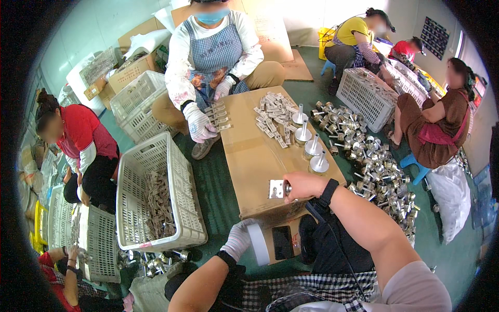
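The person's right hand [304, 185], bare and with a black band at the wrist, lay on the near edge of a large flat cardboard box [254, 156] that served as the work surface. Its fingers were curled tight around a small metal latch piece, whose square silver faceplate [276, 189] stuck out to the left of the fist, just above the box's edge. The left hand [239, 239], in a white glove, hung lower, below the box's front edge and near a roll of white tape [258, 243]. Its fingers were bent, but whether they gripped anything could not be told.

Farther along the box top stood four silver funnel-shaped metal parts [311, 145] in a loose row, and beyond them a spread of small flat metal plates [273, 119]. To the right of the box, on the green floor, lay a large heap of shiny cylindrical lock parts [371, 161]. To the left stood a white plastic crate [156, 192] partly filled with small metal pieces.

Across the box sat a co-worker in a checked apron, whose white-gloved hands [200, 125] held a stack of the plates at the far left corner. Other people sat around more white crates at the left and the upper right.
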